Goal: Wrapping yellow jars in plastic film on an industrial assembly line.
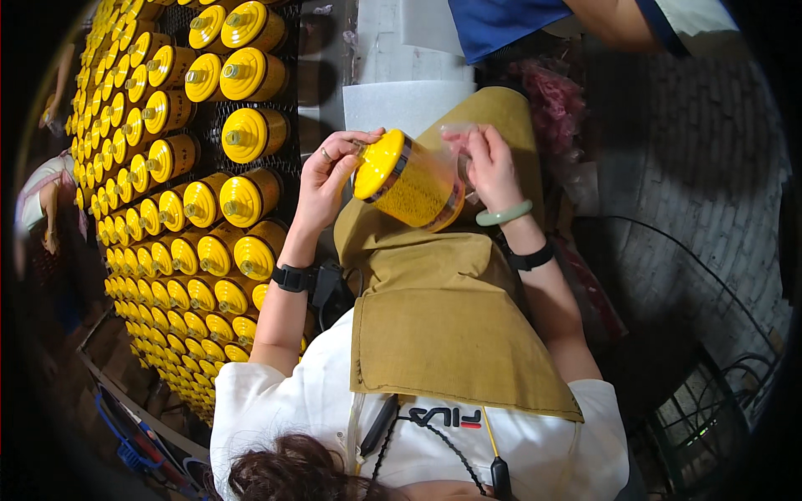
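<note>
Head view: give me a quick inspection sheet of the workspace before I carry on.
Surface: tan apron over the lap; no bare tabletop seen.
Job's things: yellow canister, tilted, yellow cap toward the left hand; clear plastic wrap at its other end.
Clutter: rows of matching yellow canisters on a dark rack at left; white foam sheets; pink bundle.
Hands: left hand grips the cap end; right hand pinches the wrap.
Cables: dark cables at lower right.
Surroundings: another person's blue sleeve at top; brick wall at right.
</note>
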Available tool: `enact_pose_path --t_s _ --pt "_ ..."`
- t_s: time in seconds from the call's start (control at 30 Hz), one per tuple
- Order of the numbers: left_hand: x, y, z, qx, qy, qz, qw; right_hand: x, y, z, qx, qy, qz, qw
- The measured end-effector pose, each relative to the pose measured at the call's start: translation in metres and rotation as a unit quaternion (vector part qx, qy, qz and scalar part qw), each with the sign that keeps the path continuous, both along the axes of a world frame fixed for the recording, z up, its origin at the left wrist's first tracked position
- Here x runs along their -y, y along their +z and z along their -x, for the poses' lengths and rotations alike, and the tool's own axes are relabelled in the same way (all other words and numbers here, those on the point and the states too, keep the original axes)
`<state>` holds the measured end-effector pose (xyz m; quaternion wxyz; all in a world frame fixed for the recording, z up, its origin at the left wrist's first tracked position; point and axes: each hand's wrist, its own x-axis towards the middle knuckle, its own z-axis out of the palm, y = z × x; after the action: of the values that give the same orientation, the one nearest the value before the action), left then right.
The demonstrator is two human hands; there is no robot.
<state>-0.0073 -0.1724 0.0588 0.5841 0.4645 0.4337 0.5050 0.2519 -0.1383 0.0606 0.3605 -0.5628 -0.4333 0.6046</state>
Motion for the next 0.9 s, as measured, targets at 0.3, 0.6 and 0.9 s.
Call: enact_pose_path --t_s 0.3,0.6,0.9 --pt "-0.003 0.004 -0.006 0.034 0.004 -0.006 0.999 -0.009 0.036 -0.015 -0.125 0.106 -0.083 0.983" --pt "0.004 -0.006 -0.001 0.009 -0.023 -0.004 1.000 0.019 0.024 -0.016 -0.081 0.168 0.059 0.981" --pt "0.007 -0.010 0.003 0.026 -0.036 -0.002 0.999 0.010 0.017 -0.031 0.017 0.180 0.058 0.982"
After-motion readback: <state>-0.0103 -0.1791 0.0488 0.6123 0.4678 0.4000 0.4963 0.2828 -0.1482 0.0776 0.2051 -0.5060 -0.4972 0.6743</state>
